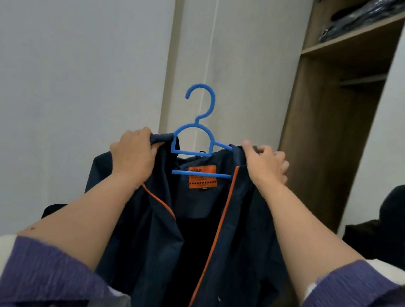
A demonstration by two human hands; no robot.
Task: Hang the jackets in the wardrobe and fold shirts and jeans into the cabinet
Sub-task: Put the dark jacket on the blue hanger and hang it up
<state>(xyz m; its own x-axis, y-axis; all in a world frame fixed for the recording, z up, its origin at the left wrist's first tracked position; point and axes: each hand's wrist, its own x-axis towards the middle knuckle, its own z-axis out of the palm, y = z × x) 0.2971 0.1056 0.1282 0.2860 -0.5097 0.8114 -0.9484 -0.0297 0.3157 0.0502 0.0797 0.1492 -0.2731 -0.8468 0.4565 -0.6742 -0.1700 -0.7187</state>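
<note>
A dark navy jacket [201, 231] with orange piping and an orange neck label hangs in front of me on a blue plastic hanger [196, 131], its hook pointing up. My left hand [133, 154] grips the jacket's left shoulder over the hanger's end. At the other end my right hand [265, 164] grips the right shoulder. The jacket's front hangs open between my forearms. The open wardrobe [329, 134] stands to the right, with a hanging rail [362, 81] under a shelf.
Folded dark clothes [363, 19] lie on the wardrobe's upper shelf. More dark garments [402, 220] are piled at the right edge on a pale surface. A plain white wall fills the left, and a white wardrobe door stands behind the hanger.
</note>
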